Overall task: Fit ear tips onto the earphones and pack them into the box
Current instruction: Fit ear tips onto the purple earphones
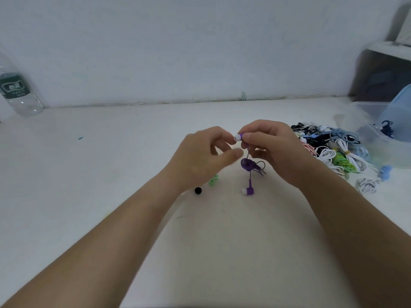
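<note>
My right hand [273,150] pinches one purple earbud [239,137] that carries a white tip. Its purple cable bundle [248,164] hangs below the hand, and the second purple earbud [248,191], also white-tipped, dangles close to the white table [111,174]. My left hand [200,156] hovers just left of the held earbud, fingers loosely curled and apart, holding nothing that I can see. A loose black ear tip [198,190] and green ear tips [213,180] lie on the table under my left wrist. A clear plastic box [378,121] with a blue lid stands at the far right.
A heap of coiled earphones [333,150] in white, green, blue, pink and black lies right of my hands. Blue ear tips [385,172] sit near it. A water bottle [17,92] stands at the back left against the wall. A dark shelf unit [382,74] fills the back right.
</note>
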`<act>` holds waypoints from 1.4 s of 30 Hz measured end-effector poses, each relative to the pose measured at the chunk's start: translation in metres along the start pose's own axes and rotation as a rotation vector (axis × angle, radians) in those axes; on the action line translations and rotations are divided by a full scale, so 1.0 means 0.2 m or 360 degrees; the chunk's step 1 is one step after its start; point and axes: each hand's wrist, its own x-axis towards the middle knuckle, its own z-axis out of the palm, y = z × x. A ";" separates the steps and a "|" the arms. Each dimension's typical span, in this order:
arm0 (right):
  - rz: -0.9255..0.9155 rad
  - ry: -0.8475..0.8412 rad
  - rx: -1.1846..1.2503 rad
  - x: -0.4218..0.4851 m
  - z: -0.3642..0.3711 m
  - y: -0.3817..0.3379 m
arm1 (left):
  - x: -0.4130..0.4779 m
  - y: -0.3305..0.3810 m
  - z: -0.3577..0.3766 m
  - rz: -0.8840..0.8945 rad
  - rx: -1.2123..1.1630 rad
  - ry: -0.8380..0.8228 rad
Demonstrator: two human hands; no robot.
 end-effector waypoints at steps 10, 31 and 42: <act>0.0086 0.0221 -0.0066 0.01 0.00 0.00 | 0.01 0.07 0.16 -0.0206 0.0220 -0.0049; 0.0188 0.0283 0.0188 -0.16 -0.39 -0.38 | 0.27 0.51 0.24 -0.0042 -0.0682 0.0225; 0.0278 0.1160 -0.0624 -0.29 -1.10 -0.34 | 0.53 0.73 0.82 -0.0007 -0.0363 0.0064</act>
